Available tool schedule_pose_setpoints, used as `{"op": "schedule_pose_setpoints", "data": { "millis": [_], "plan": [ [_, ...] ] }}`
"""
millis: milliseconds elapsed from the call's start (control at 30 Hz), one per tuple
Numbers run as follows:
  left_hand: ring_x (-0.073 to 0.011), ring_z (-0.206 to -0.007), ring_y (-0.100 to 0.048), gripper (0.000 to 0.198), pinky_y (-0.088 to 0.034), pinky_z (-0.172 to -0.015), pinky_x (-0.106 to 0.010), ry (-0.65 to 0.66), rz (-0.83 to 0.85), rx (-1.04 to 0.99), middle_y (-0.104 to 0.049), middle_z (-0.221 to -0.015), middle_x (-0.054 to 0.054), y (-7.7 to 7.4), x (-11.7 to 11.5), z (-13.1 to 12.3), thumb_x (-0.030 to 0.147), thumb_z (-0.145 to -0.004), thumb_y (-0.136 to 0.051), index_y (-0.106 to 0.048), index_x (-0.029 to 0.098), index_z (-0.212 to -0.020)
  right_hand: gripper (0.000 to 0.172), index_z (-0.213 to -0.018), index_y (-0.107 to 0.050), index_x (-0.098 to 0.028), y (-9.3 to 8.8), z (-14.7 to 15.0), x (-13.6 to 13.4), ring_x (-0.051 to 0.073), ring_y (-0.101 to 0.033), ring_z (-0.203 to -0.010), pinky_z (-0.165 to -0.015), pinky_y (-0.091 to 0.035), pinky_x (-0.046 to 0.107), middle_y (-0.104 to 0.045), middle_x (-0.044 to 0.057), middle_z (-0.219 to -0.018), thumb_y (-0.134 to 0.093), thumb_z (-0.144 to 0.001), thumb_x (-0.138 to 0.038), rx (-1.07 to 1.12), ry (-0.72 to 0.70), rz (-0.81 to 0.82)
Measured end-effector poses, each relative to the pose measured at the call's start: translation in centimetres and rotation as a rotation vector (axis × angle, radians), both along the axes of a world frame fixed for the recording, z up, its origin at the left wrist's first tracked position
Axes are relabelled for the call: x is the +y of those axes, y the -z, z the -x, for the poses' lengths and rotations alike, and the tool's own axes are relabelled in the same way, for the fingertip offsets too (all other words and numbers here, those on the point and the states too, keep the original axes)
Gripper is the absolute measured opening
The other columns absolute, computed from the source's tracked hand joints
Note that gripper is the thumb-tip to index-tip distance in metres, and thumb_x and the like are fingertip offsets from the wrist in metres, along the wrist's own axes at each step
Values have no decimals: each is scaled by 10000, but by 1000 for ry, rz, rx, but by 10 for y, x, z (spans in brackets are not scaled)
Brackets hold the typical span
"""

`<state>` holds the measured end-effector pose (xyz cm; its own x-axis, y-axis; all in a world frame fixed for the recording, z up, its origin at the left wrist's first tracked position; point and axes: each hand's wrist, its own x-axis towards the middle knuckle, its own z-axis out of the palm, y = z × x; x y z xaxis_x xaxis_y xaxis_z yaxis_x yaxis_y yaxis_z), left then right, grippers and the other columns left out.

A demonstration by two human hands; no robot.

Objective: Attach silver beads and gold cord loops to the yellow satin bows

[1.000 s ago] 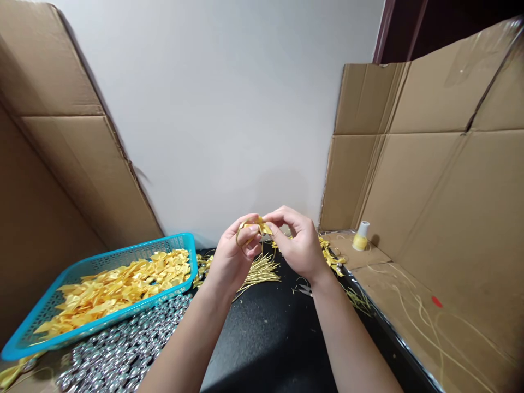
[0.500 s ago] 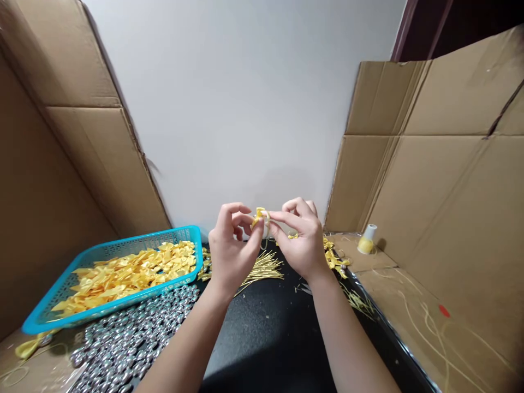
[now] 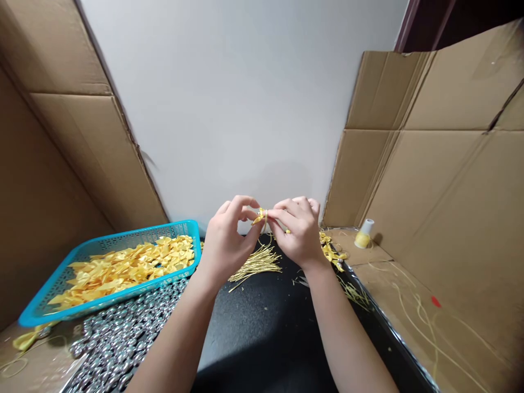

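Note:
Out in front of the pale wall, my left hand (image 3: 230, 234) pinches a small yellow ribbon bow (image 3: 258, 216) between thumb and fingers. A thin yellow cord (image 3: 266, 217) loops upright beside the bow. My right hand (image 3: 299, 232) meets it from the other side, its thumb and fingertips closed on the cord at the loop. The fingers partly cover the bow's middle, so how the cord passes round it cannot be made out. Below the hands lies a bundle of cut yellow cords (image 3: 258, 261) on the black tabletop (image 3: 249, 322).
A blue basket (image 3: 45, 292) of yellow ribbon pieces (image 3: 131, 267) stands left. Shiny silver beads (image 3: 131, 327) spread before it. Yellow bows (image 3: 332, 254), cord scraps (image 3: 355, 296) and a thread cone (image 3: 364, 234) lie right. Cardboard walls (image 3: 446, 180) flank both sides.
The cord loop now stands upright beside the bow, and the bow has turned in my left fingers. My left hand has shifted slightly left; the view has tilted a little.

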<state>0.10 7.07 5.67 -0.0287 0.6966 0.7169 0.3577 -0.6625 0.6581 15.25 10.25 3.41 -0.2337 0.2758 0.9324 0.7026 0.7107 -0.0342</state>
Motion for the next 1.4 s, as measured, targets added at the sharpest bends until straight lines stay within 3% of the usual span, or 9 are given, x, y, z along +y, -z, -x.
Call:
{"op": "schedule_pose_setpoints", "data": {
  "millis": [200, 333, 500, 700, 933, 1167, 1400],
  "plan": [
    [-140, -652, -533, 294, -331, -638, -243, 172, 138, -43, -667, -656, 9, 1, 11, 15, 40, -633, -744, -647, 207, -854, 97, -781, -648, -267, 7, 4, 7, 188, -577, -811, -808, -306, 384, -713, -15, -823, -603, -842, -206, 83, -143, 53],
    [-120, -589, -506, 254, -332, -561, -235, 309, 248, -117, -654, -646, -2, 3, 21, 20, 109, -660, -762, -626, 194, -857, 95, -744, -646, -258, 13, 11, 10, 177, -598, -772, -795, -383, 368, -689, -9, -793, -613, -820, -211, 245, -252, 126],
    [-145, -620, -618, 264, -446, -621, -250, 486, 439, -265, -647, -607, 1, 5, 29, 21, 177, -674, -762, -558, 200, -840, 62, -778, -644, -236, 19, 21, 12, 168, -590, -791, -782, -453, 350, -645, 11, -821, -617, -829, -216, 438, -447, 210],
    [-128, -597, -609, 231, -431, -636, -241, 455, 470, -321, -662, -588, 5, 9, 38, 23, 188, -681, -740, -553, 190, -817, 63, -805, -644, -235, 20, 26, 13, 160, -587, -840, -788, -477, 333, -611, 13, -844, -611, -859, -239, 538, -485, 279],
    [-130, -604, -614, 189, -407, -641, -236, 438, 454, -350, -659, -582, 25, 17, 47, 22, 204, -700, -696, -550, 196, -820, 44, -874, -633, -215, 26, 35, 18, 99, -640, -642, -696, -555, 305, -674, 17, -903, -620, -867, -256, 777, -832, 510],
    [-116, -621, -597, 150, -416, -664, -237, 412, 430, -357, -681, -628, 19, 17, 45, 18, 198, -695, -687, -562, 188, -778, 28, -804, -671, -207, 27, 39, 22, 121, -632, -771, -710, -560, 278, -598, 12, -877, -693, -790, -201, 818, -770, 410],
    [-109, -596, -573, 105, -446, -659, -242, 419, 401, -352, -632, -578, 26, 16, 44, 16, 227, -649, -724, -642, 168, -681, 52, -847, -633, -214, 32, 44, 20, 124, -606, -798, -716, -547, 279, -580, 12, -876, -618, -843, -165, 791, -730, 286]
  ]
}}
